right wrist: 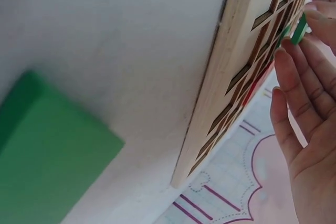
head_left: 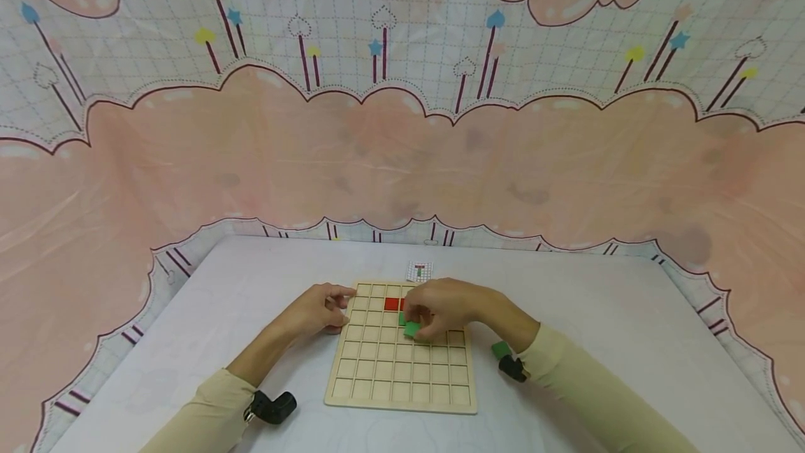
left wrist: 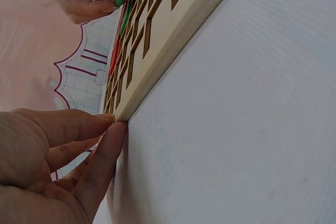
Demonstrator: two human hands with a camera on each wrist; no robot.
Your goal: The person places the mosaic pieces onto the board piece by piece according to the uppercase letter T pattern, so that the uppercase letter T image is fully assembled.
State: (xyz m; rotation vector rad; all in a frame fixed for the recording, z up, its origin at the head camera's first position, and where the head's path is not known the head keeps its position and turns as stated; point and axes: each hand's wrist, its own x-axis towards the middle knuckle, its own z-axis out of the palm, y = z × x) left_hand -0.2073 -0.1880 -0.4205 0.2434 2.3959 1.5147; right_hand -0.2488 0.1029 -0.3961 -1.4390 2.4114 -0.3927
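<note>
A pale wooden grid board (head_left: 380, 370) lies flat on the white table. My right hand (head_left: 448, 305) pinches a green square tile (head_left: 411, 329) between thumb and fingers, slightly tilted, just above the board's upper middle cells. Red tiles (head_left: 392, 304) sit in an upper row, their right part covered by that hand. Below them a green tile (head_left: 402, 319) is partly hidden too. With its fingertips, my left hand (head_left: 312, 310) touches the board's left edge near the far corner; in the left wrist view its fingers (left wrist: 73, 124) are fairly straight against the wood.
Another green tile (head_left: 501, 350) lies on the table right of the board, beside the right wrist's black camera (head_left: 512, 368). A small printed card (head_left: 419, 271) with a red and green pattern lies beyond the board's far edge. A patterned cloth (head_left: 402, 159) hangs behind.
</note>
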